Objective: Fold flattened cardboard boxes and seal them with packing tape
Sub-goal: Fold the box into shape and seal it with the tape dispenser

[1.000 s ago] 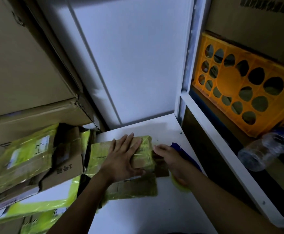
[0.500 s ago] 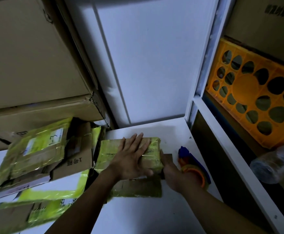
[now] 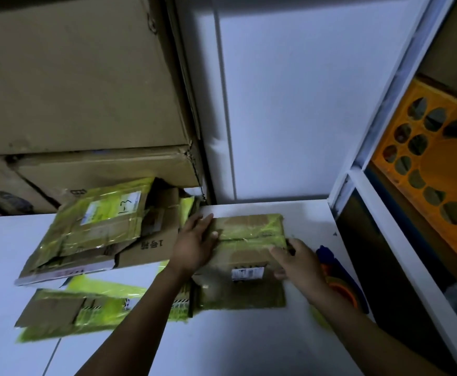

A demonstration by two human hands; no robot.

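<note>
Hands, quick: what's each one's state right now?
Left hand: open, fingers straight, pressing the left end of the taped box.
Right hand: on the box's right end; whether it grips or just presses cannot be told.

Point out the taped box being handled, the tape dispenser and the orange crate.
Small cardboard box wrapped in yellow-green tape (image 3: 249, 226): head view, taped upper face.
Blue tape dispenser with orange roll (image 3: 327, 252): head view, blue upper end.
Orange perforated plastic crate (image 3: 439, 164): head view, solid centre.
</note>
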